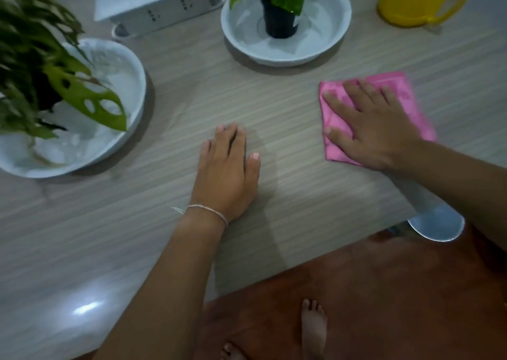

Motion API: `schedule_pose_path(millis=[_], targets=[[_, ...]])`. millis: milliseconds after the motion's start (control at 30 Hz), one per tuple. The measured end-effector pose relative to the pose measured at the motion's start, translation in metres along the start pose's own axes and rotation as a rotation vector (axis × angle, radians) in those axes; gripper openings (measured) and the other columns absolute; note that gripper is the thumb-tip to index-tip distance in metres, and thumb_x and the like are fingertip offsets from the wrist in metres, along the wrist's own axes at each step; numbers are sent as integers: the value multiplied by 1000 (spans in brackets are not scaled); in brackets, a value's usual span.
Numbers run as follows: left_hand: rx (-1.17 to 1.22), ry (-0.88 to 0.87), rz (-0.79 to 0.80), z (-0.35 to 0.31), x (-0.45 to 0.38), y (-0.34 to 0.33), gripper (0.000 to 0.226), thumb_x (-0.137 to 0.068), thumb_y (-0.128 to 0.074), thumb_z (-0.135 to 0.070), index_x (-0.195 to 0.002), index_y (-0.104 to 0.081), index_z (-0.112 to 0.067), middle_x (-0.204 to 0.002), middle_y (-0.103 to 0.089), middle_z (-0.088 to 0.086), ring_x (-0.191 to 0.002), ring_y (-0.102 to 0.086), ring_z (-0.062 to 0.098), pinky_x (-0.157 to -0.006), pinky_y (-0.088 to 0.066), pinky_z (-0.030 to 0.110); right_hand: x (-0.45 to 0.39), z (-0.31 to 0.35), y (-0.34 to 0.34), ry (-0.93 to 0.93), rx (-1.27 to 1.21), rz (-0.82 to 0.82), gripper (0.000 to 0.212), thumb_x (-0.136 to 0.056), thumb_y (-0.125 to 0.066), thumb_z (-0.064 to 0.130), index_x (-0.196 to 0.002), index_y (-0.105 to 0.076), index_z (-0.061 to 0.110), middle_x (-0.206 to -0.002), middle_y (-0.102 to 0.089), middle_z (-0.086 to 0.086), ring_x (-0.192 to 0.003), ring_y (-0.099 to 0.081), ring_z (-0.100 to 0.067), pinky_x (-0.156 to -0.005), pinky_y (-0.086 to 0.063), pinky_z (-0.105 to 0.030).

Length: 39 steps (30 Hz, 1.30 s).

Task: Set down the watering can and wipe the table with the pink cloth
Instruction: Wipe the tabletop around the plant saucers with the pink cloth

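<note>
Table: we see a pale wood-grain top that fills most of the view, its near edge running above a brown floor.
Left dish: a white shallow dish at our left, holding a plant with holed green leaves.
Far dish: a second white dish further back, with a leafy plant in a black pot standing in it.
Watering can: yellow, standing on the table at the far right, well apart from both hands.
Power strip: a white block with sockets, between the two dishes at the back.
Pink cloth: lies flat on the table, right of centre.
Right hand: we press it flat on the pink cloth, fingers straight and spread apart.
Left hand: rests palm down on bare table, fingers straight and close together, holding nothing.
</note>
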State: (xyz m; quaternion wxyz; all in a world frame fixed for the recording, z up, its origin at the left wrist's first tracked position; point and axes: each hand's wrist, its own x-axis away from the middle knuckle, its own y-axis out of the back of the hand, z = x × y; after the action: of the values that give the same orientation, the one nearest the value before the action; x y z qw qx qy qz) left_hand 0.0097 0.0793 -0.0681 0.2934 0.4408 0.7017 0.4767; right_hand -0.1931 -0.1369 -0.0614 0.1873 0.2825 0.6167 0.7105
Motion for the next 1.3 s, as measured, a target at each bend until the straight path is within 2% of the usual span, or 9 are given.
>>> schedule_pose_path(millis=[100, 233, 533, 633, 833, 1000, 1300], targets=[[6, 40, -18, 29, 17, 10, 65, -100, -25, -44, -153, -32, -9, -163, -24, 9, -154, -10, 27, -124, -7, 44, -16, 38, -2, 95, 45, -2, 80, -97, -5, 76, -166, -2, 37, -175, -10, -14, -161, -8, -38, -128, -6, -61], [5, 65, -92, 65, 41, 19, 68, -97, -24, -46, -149, -39, -5, -159, -33, 14, -151, -19, 33, -123, -14, 49, -30, 86, -4, 167, 70, 5, 81, -96, -5, 76, -167, -3, 37, -175, -10, -14, -161, -8, -38, -128, -5, -61], [-21, 148, -170, 139, 99, 47, 61, -99, -31, -40, -147, -43, -5, -154, -42, 14, -148, -29, 36, -117, -27, 55, -32, 194, -10, 309, 90, 27, 80, -97, -5, 77, -167, -5, 37, -175, -10, -15, -161, -7, -37, -128, -2, -60], [-12, 187, -185, 165, 119, 61, 62, -99, -28, -42, -148, -42, -7, -155, -40, 13, -148, -28, 35, -118, -24, 53, -29, 233, -12, 359, 96, 36, 81, -96, -7, 76, -167, -6, 37, -175, -10, -15, -161, -6, -37, -128, -3, -61], [-13, 255, -244, 214, 161, 82, 61, -99, -31, -40, -146, -43, -3, -152, -43, 19, -146, -31, 39, -115, -29, 58, -20, 299, -20, 433, 100, 42, 81, -96, -9, 75, -167, -8, 36, -175, -9, -13, -162, -4, -36, -128, -3, -62], [-54, 317, -258, 251, 202, 93, 64, -99, -28, -42, -147, -42, -3, -153, -41, 20, -146, -30, 39, -117, -26, 55, -13, 354, -29, 497, 105, 35, 80, -96, -14, 75, -167, -11, 37, -175, -12, -13, -161, -6, -38, -127, -2, -62], [-11, 408, -314, 300, 256, 107, 64, -99, -28, -44, -147, -42, -4, -153, -39, 22, -147, -27, 41, -117, -26, 58, -1, 441, -41, 600, 105, 27, 80, -96, -12, 77, -166, -3, 39, -176, -4, -11, -162, -1, -37, -127, 0, -65]])
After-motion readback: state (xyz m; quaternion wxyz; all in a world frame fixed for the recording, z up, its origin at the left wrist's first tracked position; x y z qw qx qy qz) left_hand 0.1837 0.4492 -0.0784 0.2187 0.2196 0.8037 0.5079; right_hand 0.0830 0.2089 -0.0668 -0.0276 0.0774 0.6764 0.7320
